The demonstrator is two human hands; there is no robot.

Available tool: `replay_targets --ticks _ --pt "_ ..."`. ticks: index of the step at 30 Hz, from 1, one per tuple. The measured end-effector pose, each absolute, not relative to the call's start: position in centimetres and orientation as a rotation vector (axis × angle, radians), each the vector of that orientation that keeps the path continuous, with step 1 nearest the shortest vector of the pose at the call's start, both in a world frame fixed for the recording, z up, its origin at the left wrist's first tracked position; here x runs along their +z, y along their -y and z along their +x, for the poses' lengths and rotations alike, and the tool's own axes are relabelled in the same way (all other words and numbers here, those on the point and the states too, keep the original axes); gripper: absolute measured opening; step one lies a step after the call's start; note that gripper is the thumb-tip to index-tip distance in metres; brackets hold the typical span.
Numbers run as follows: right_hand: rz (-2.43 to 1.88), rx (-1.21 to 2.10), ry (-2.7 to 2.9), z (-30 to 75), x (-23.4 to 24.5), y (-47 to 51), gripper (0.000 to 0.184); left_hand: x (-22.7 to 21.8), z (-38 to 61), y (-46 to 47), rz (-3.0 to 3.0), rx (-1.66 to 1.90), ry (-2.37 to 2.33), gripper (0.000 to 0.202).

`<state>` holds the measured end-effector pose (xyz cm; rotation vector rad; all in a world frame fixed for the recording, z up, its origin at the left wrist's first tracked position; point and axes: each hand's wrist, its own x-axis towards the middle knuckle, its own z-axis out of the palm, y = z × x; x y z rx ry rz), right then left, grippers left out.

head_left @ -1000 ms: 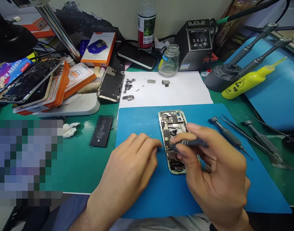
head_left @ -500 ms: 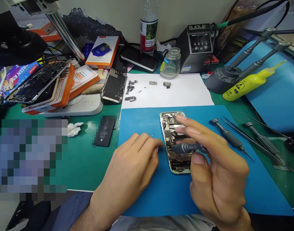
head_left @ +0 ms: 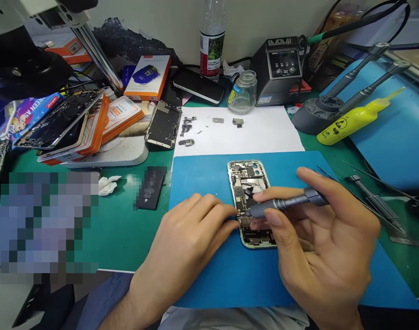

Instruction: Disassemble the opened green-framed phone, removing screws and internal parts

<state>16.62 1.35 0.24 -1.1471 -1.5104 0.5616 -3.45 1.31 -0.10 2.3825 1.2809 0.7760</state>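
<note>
In the head view, the right hand (head_left: 328,243) pinched a gray screwdriver (head_left: 281,205) between thumb and fingers, its shaft slanting down toward the left hand (head_left: 188,233). The driver's tip met the inside of an opened phone (head_left: 239,190), though the tip was so small that the exact spot it touched could not be made out. The phone lay between the two hands, its board and parts facing up, on a blue mat (head_left: 202,176); the right fingers covered part of its right side. The left hand was curled, with index finger and thumb close together at the phone's left edge, just beside the driver tip; whether they pinched anything could not be told.

Beyond both hands, a sheet of white paper (head_left: 264,133) carried small metal parts (head_left: 186,143). Ahead of the left hand and to its left, a black battery (head_left: 152,190) lay on the green bench (head_left: 116,229), with a crumpled tissue (head_left: 109,184) farther left and a screen panel (head_left: 164,123) leaning beyond the battery. Beyond the right hand, to its right, lay another driver (head_left: 376,201), and farther off a yellow bottle (head_left: 353,123) tilted against a tool holder (head_left: 314,114).
</note>
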Motion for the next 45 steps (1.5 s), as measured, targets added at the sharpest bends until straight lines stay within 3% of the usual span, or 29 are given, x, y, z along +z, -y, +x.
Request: replay_targets --ticks 3,10,15,21,28,31,36,40,42,43,45 --pt "-1.113 0.584 1.526 16.7 0.2 -1.3 0.057 -0.1 -3.4 -1.3 2.366 0.789 -1.282 0.018" --pt "-1.234 0.178 1.296 17.3 -0.3 -0.8 0.070 -0.7 -3.7 -1.2 2.304 0.833 -1.274 0.012" --pt "-1.597 -0.003 1.707 22.2 1.4 -0.5 0.045 -1.0 -4.0 -0.9 2.259 0.821 -1.297 0.016" --pt "-1.712 -0.367 2.125 25.5 0.7 0.6 0.033 -0.7 -3.8 -0.8 2.200 0.801 -1.393 0.029" --pt "-1.790 -0.418 1.918 27.0 0.4 1.1 0.026 -0.6 -3.6 -1.0 2.290 0.831 -1.412 0.038" --pt "-1.962 -0.520 1.777 30.2 0.7 0.1 0.034 -0.4 -3.6 -1.0 2.330 0.851 -1.371 0.036" --pt "-2.023 -0.461 1.902 33.5 1.1 -1.7 0.040 -0.2 -3.5 -1.1 2.318 0.877 -1.328 0.029" --pt "-1.820 -0.383 1.571 29.7 2.1 -1.8 0.021 -0.1 -3.4 -1.2 2.260 0.843 -1.333 0.019" --pt "-1.543 -0.120 1.404 25.9 2.3 -1.2 0.017 -0.1 -3.5 -1.2 2.244 0.819 -1.336 0.013" --pt "-1.428 0.068 1.381 23.9 2.3 -0.8 0.022 0.0 -3.5 -1.3 2.244 0.808 -1.333 0.011" --pt "-1.219 0.238 1.426 20.5 1.8 -0.1 0.053 0.0 -3.5 -1.3 2.258 0.797 -1.323 0.008"
